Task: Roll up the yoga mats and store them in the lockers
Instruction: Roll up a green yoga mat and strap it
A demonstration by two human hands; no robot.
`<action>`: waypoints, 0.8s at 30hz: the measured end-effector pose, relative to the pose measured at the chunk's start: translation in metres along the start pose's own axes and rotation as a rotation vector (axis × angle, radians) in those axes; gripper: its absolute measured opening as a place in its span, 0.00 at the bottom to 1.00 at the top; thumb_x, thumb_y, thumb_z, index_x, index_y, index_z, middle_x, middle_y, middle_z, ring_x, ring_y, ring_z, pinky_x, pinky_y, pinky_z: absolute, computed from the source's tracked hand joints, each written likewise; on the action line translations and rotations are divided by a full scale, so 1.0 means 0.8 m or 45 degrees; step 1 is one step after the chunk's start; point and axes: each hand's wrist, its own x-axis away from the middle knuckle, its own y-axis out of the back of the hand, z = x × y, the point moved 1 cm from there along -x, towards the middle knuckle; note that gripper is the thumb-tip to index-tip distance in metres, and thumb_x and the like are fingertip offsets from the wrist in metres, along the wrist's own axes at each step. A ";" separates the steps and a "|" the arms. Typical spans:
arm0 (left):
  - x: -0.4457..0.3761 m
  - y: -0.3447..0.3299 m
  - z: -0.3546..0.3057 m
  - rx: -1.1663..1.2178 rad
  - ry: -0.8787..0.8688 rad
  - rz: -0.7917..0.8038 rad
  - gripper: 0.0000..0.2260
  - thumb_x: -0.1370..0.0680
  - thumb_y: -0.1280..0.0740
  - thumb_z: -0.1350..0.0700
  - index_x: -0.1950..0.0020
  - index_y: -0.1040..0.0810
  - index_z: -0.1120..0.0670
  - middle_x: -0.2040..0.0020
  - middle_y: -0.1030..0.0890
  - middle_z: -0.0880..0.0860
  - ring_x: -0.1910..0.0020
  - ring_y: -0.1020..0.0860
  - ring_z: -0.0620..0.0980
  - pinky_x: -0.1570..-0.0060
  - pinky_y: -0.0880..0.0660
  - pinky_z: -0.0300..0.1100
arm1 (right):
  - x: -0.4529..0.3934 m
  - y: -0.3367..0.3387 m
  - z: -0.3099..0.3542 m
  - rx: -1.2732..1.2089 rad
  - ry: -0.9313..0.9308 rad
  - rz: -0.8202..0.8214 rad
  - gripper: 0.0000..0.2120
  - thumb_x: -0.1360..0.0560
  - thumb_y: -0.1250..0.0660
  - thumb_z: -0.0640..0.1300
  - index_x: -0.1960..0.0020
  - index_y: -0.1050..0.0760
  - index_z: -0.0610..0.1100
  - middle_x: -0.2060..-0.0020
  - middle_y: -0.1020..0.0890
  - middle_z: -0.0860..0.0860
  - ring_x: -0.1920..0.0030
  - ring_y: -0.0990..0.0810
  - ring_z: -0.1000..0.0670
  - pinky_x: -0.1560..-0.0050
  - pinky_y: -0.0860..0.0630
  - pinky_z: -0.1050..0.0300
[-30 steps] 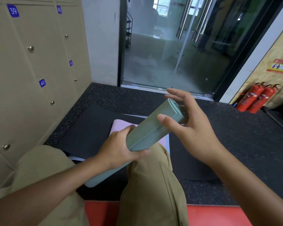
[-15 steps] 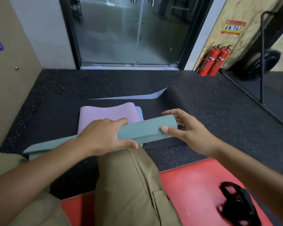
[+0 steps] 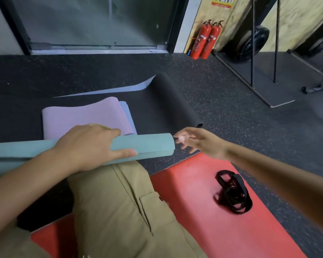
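Observation:
A rolled teal yoga mat [image 3: 149, 146] lies across my lap, pointing left to right. My left hand [image 3: 90, 146] grips it around the middle, thumb underneath. My right hand [image 3: 199, 142] hovers just off the roll's right end with fingers spread, holding nothing. Behind the roll a folded pink mat [image 3: 82, 116] rests on a black mat [image 3: 166, 101] spread on the floor, its right end curling up. A red mat [image 3: 194, 183] lies under my legs. The lockers are out of view.
A tangle of black straps [image 3: 233, 192] sits on the red mat at my right. Two red fire extinguishers [image 3: 207, 40] stand by the glass door [image 3: 93, 21]. A metal rack frame [image 3: 254, 53] and a wheeled stand occupy the far right.
My view has swung right, away from the lockers. My right hand has let go of the roll's end and moved just off it. The roll now lies level across my lap.

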 end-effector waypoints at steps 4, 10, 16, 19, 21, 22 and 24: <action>0.002 -0.002 0.003 -0.011 -0.012 -0.013 0.40 0.34 0.62 0.15 0.43 0.27 0.38 0.46 0.20 0.41 0.48 0.23 0.47 0.50 0.24 0.48 | 0.009 0.034 -0.060 0.485 -0.260 0.189 0.15 0.23 0.26 0.50 0.39 0.21 0.47 0.44 0.18 0.55 0.41 0.18 0.52 0.42 0.23 0.57; 0.001 -0.006 0.006 0.003 -0.012 0.015 0.39 0.35 0.61 0.15 0.44 0.27 0.38 0.46 0.21 0.40 0.46 0.23 0.47 0.50 0.26 0.48 | 0.038 0.062 -0.118 1.139 -0.636 0.325 0.25 0.30 0.24 0.63 0.41 0.21 0.48 0.44 0.18 0.51 0.47 0.21 0.49 0.50 0.26 0.56; -0.005 -0.009 -0.004 -0.060 -0.082 0.028 0.30 0.35 0.60 0.16 0.53 0.41 0.38 0.49 0.20 0.44 0.48 0.22 0.50 0.57 0.30 0.47 | 0.055 0.065 -0.141 1.133 -1.052 0.460 0.35 0.35 0.29 0.75 0.54 0.22 0.41 0.52 0.16 0.45 0.57 0.20 0.46 0.55 0.25 0.56; -0.008 -0.012 -0.001 -0.036 -0.081 0.017 0.32 0.37 0.62 0.15 0.52 0.40 0.37 0.50 0.20 0.43 0.49 0.22 0.50 0.52 0.25 0.47 | 0.060 0.056 -0.146 1.072 -1.095 0.507 0.23 0.29 0.26 0.66 0.61 0.25 0.46 0.57 0.17 0.47 0.59 0.20 0.47 0.63 0.25 0.58; -0.007 -0.013 0.000 -0.011 -0.076 0.005 0.32 0.37 0.63 0.15 0.53 0.40 0.37 0.51 0.20 0.43 0.50 0.22 0.50 0.51 0.24 0.48 | 0.060 0.049 -0.145 1.100 -1.050 0.499 0.20 0.26 0.26 0.61 0.60 0.23 0.43 0.63 0.19 0.50 0.64 0.22 0.49 0.65 0.25 0.59; -0.008 -0.013 -0.001 0.000 -0.072 -0.001 0.32 0.38 0.63 0.15 0.53 0.40 0.37 0.51 0.20 0.43 0.50 0.22 0.50 0.51 0.24 0.48 | 0.060 0.047 -0.144 1.112 -1.026 0.477 0.20 0.26 0.26 0.59 0.59 0.22 0.42 0.66 0.20 0.51 0.67 0.23 0.51 0.66 0.25 0.60; -0.008 -0.014 -0.002 0.008 -0.067 -0.010 0.34 0.38 0.64 0.14 0.52 0.40 0.38 0.50 0.20 0.44 0.49 0.22 0.52 0.49 0.24 0.50 | 0.060 0.047 -0.138 1.086 -0.976 0.417 0.18 0.25 0.26 0.57 0.56 0.20 0.41 0.69 0.20 0.52 0.69 0.23 0.53 0.67 0.24 0.61</action>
